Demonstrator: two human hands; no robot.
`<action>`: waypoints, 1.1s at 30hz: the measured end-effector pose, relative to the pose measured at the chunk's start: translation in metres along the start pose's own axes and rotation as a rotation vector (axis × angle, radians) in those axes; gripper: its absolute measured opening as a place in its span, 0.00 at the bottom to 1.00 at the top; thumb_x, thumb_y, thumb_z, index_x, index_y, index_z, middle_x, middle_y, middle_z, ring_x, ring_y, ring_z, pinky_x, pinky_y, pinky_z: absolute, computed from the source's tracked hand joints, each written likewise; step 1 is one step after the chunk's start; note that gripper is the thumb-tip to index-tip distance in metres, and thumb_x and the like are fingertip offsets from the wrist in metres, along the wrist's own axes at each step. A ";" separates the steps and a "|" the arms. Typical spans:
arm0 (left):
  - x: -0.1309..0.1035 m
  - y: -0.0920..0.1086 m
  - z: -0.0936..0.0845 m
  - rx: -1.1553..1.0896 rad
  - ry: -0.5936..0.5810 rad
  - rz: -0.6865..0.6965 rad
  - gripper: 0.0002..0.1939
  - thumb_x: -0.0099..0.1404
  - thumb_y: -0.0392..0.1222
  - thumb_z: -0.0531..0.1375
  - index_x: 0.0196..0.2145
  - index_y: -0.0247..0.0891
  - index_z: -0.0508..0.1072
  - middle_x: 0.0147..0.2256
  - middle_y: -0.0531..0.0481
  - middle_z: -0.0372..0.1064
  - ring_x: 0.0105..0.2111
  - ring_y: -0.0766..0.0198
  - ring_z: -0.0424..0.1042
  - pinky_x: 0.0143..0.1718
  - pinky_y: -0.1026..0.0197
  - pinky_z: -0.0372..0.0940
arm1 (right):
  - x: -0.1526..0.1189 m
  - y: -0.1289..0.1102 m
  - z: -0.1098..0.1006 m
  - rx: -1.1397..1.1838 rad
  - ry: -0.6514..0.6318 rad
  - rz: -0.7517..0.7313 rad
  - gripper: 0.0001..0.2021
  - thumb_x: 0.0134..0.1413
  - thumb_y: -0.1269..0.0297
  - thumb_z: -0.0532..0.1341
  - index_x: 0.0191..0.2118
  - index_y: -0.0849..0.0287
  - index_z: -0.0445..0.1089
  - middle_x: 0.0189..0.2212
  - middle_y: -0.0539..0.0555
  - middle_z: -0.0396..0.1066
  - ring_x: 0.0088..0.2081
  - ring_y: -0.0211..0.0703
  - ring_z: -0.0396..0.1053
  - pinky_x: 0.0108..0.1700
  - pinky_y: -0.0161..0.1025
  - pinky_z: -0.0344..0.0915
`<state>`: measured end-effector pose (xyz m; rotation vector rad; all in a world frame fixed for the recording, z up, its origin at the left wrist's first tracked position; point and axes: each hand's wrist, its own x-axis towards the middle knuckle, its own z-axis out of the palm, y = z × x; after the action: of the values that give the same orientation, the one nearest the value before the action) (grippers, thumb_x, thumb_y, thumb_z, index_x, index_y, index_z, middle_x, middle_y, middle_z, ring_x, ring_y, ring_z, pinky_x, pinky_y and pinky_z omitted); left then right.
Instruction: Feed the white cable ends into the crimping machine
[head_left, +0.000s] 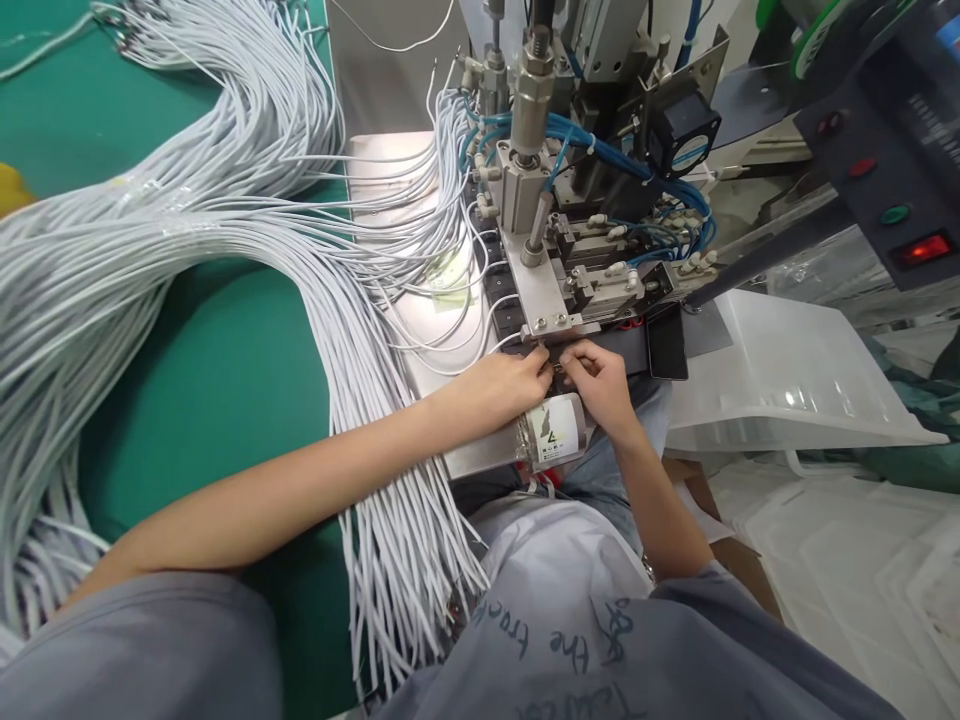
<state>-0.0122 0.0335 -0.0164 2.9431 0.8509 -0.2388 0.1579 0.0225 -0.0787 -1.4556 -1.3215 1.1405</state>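
A great sheaf of white wires (187,230) sweeps across the green tabletop (225,380) from the far left and spills over its near edge beside the person's lap. A few loose strands curl over the steel plate (390,170) under the lamp glare. Right of that, the left hand (502,385) reaches in with its fingers pinched together, seemingly on the end of a single wire (551,367); the end itself is too small to make out clearly. It sits at the front edge of the machine's fixture (547,300), just below the bolted bracket. The right hand (600,385) meets it from the other side, fingertips bunched at the same spot, touching or nearly touching the left. Beneath both hands lies a small taped pouch (551,435). Further right, a clear plastic tray (787,380) stands empty-looking beside the machine.

The step appears to be seating a wire end into the fixture; the next move would call for fine, steady alignment.
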 end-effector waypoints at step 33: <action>-0.008 0.006 -0.001 -0.018 0.028 -0.090 0.14 0.60 0.26 0.48 0.33 0.30 0.74 0.32 0.39 0.68 0.30 0.56 0.72 0.27 0.57 0.63 | 0.001 0.008 0.003 0.195 -0.194 0.123 0.15 0.47 0.54 0.57 0.22 0.56 0.54 0.15 0.42 0.45 0.18 0.30 0.43 0.20 0.32 0.43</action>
<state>-0.0152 0.0247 -0.0136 2.9016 0.9857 -0.1936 0.1566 0.0232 -0.0869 -1.3242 -1.2237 1.4800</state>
